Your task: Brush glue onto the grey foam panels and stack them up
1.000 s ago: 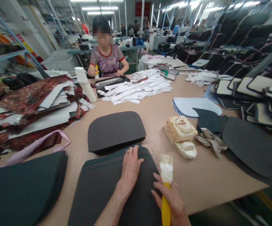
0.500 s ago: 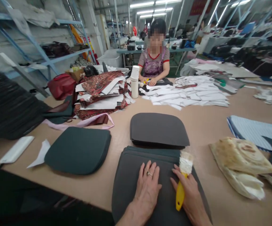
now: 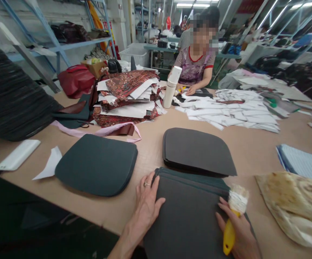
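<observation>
The left hand [image 3: 145, 202] has moved to the stack [image 3: 189, 212]'s left edge; the right hand [image 3: 240, 230], apart, grips a brush [image 3: 229, 232]; the stack seems steadied between them.

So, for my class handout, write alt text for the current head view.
A left hand touches the left edge of a dark panel stack; the right hand holds a yellow-handled brush near the right edge. More dark stacks lie on the table; a co-worker is opposite.
</observation>
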A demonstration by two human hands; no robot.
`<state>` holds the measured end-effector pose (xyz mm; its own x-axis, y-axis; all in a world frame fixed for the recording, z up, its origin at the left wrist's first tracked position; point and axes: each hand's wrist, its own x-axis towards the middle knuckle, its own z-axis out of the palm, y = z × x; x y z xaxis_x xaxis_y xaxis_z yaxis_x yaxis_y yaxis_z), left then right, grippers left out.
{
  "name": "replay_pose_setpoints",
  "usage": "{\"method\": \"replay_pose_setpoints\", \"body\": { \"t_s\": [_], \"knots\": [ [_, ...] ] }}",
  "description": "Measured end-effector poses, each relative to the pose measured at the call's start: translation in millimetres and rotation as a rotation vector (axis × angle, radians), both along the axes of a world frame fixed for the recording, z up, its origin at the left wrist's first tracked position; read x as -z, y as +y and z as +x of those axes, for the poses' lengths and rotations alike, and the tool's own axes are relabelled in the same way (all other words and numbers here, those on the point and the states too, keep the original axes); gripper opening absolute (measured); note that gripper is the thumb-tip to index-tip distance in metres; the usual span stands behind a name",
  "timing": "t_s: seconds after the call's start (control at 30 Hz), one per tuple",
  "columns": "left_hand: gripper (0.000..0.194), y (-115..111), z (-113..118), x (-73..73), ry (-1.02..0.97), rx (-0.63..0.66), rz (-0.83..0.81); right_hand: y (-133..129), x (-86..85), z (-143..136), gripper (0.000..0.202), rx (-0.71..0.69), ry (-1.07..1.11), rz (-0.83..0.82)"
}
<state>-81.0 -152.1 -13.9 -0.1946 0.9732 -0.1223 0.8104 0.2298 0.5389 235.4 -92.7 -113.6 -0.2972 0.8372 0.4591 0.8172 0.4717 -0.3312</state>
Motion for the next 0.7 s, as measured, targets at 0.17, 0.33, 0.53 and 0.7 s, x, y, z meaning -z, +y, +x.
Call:
{"method": "replay_pose_setpoints", "body": {
  "t_s": [0.17, 0.33, 0.53, 0.7],
  "knots": [
    [0.058, 9, -8, -4.9, -0.154, -0.033, 0.056, 1, -0.3, 3, 0.026, 0.010, 0.022, -0.034],
    [0.036, 5, -1, 0.6, -0.392, -0.096, 0.198, -4, -12.9, -2, 0.025, 0.008, 0.087, -0.125],
    [0.034, -11, 4, 6.4, -0.488, -0.325, 0.115, -10, -18.5, -11, 0.029, 0.060, 0.106, -0.113],
    [0.032, -20, 2, 16.9, -0.547, -0.369, 0.049, -4, -2.0, -2, 0.038, 0.102, 0.062, -0.118]
  ]
}}
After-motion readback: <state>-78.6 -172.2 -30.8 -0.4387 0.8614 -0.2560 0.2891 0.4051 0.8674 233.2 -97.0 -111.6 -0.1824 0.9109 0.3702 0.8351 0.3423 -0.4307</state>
